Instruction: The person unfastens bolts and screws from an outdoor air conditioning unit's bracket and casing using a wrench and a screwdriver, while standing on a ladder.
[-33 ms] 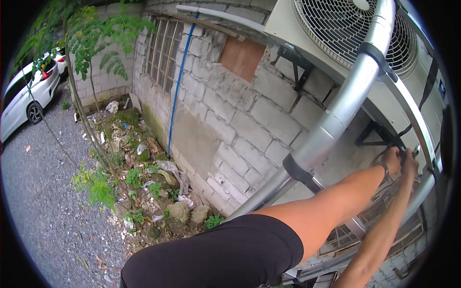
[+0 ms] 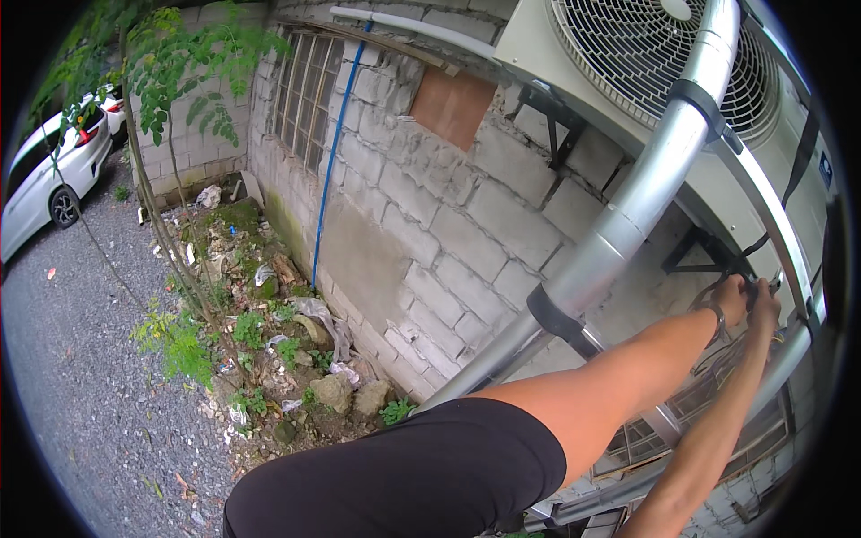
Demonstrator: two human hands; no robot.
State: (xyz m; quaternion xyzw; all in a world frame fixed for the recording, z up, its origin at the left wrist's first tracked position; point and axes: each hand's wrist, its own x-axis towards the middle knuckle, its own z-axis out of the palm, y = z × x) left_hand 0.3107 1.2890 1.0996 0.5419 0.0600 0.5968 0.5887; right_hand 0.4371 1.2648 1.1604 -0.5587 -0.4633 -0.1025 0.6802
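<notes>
My left hand [image 2: 731, 300] is closed at the far right, below the white outdoor air-conditioner unit [image 2: 518, 56]. Right beside it, nearly touching, my right hand [image 2: 764, 308] is also closed, with a small shiny bit [image 2: 777, 282] at its fingertips. Both hands are up by the end of a black wall bracket [image 2: 695, 255], where a dark piece shows just above the fingers. What they grip is too small and covered to name. Thin grey cables [image 2: 708, 360] hang under the left wrist. A black strap [image 2: 801, 157] runs down the unit's side.
A thick silver metal pole [image 2: 619, 229] with black clamps slants in front of the unit and wall. A curved metal rail [image 2: 762, 188] passes close to my hands. Behind is a grey block wall [image 2: 484, 238] with a blue pipe [image 2: 334, 161]. Rocks [image 2: 334, 393] and plants lie below; a white car [image 2: 45, 179] stands left.
</notes>
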